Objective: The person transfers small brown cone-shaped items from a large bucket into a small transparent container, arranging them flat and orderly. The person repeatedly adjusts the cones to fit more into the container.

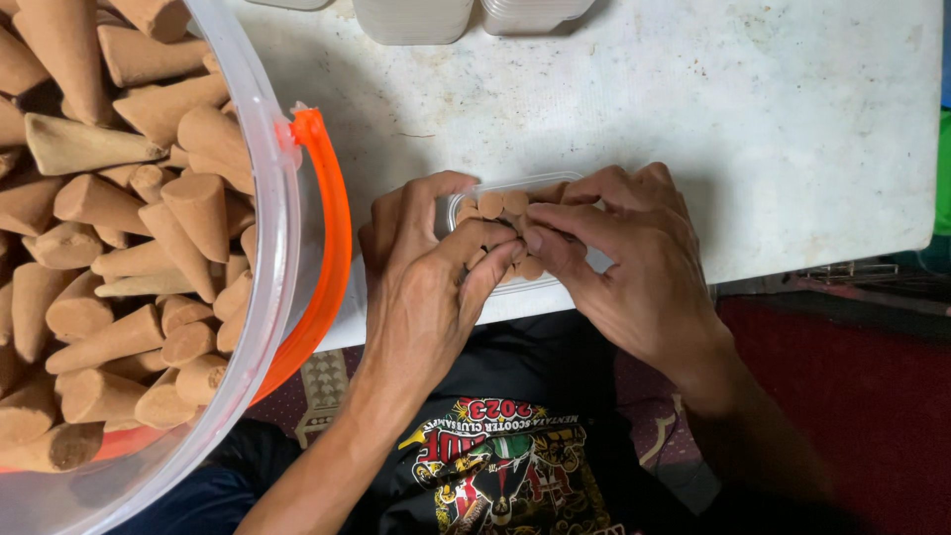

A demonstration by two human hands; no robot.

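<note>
- Small clear plastic box (466,203) at near edge of white table (693,119), half filled w/ brown cones (490,205) standing base-up, packed tight.
- Left hand (421,282) braces box's left side; thumb and forefinger pinched nearly closed on a cone inside.
- Right hand (634,253) covers box's right end, fingertips pressed onto cones, likely to keep them upright; grip not closed round any one.
- Left of hands: big clear bucket (267,248) w/ orange handle (332,238), heaped w/ same cones, within easy reach.
- Far edge: stacked empty boxes (416,18).
</note>
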